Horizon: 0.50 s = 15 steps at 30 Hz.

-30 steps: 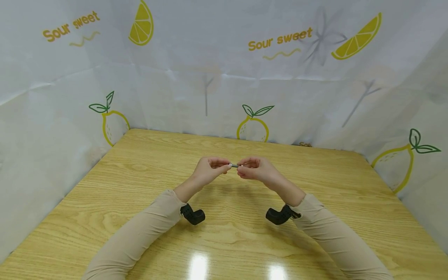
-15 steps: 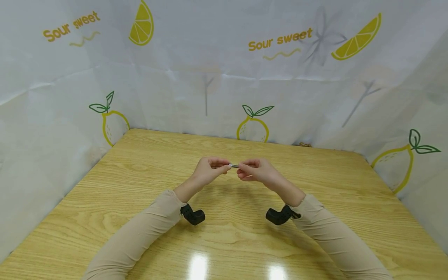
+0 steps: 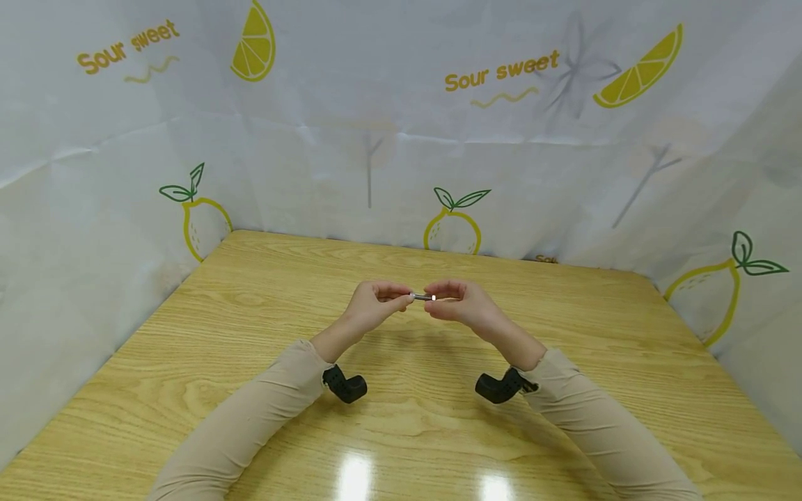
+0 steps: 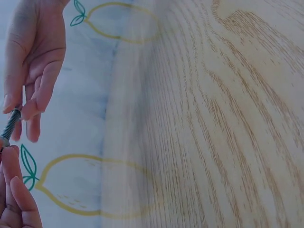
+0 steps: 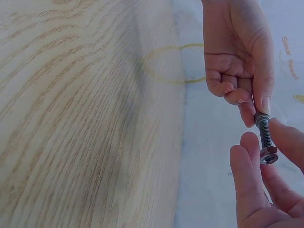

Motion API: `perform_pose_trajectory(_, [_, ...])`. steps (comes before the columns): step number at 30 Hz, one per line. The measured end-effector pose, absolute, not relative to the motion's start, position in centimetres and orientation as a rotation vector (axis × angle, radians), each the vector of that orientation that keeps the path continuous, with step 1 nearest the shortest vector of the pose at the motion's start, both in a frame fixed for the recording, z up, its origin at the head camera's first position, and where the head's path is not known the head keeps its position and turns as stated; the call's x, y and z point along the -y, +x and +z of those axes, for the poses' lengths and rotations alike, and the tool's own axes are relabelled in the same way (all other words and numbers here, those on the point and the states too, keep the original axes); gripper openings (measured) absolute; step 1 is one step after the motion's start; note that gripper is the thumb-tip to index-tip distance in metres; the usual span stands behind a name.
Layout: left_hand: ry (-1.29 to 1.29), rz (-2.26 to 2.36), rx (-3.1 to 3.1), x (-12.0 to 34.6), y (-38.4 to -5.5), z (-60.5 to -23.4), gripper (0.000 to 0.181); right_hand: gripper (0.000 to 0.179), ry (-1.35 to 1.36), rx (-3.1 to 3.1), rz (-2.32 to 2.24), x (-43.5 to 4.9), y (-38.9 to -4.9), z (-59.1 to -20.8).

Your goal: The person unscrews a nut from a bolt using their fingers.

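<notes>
A small metal bolt (image 3: 421, 297) lies roughly level between both hands above the table. My left hand (image 3: 370, 306) pinches its left end between thumb and fingers. Around the right end, the thumb and fingers of my right hand (image 3: 468, 305) are parted, with a gap between them. In the right wrist view the threaded shank (image 5: 265, 134) shows, and a hex nut or hex head (image 5: 269, 156) sits at its near end between the spread fingers. The left fingertips cover part of the bolt's other end. Another hex part (image 4: 4, 142) appears by the left fingertips in the left wrist view.
A wood-grain table (image 3: 401, 424) spreads beneath both hands. Pale curtains with lemon prints (image 3: 401, 83) stand along its back and sides. Black wrist cameras (image 3: 346, 385) hang below each sleeve cuff.
My right thumb covered the bolt's right end half a second ago. Now thumb and fingers have parted and that end shows. The left hand keeps its place.
</notes>
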<state>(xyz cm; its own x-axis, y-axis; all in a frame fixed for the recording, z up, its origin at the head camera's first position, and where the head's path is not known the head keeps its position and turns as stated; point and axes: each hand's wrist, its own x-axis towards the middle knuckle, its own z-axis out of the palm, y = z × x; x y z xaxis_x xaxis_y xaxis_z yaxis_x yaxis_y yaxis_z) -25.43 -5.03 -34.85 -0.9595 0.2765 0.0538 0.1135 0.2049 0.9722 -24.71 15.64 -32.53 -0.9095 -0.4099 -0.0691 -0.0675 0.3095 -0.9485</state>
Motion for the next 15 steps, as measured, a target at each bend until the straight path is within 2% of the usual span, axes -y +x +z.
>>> perform_pose_trajectory(7, [0.364,1.855,-2.341,4.98,-25.39,-34.78,0.026,0.05,-0.332,-2.253,-1.58,-15.25,-24.98,-32.33])
perform_pose_trajectory(15, [0.379,1.86,-2.336,4.99,-25.34,-34.8,0.026,0.043,-0.307,-2.246,-1.581,-15.25,-25.02,-32.28])
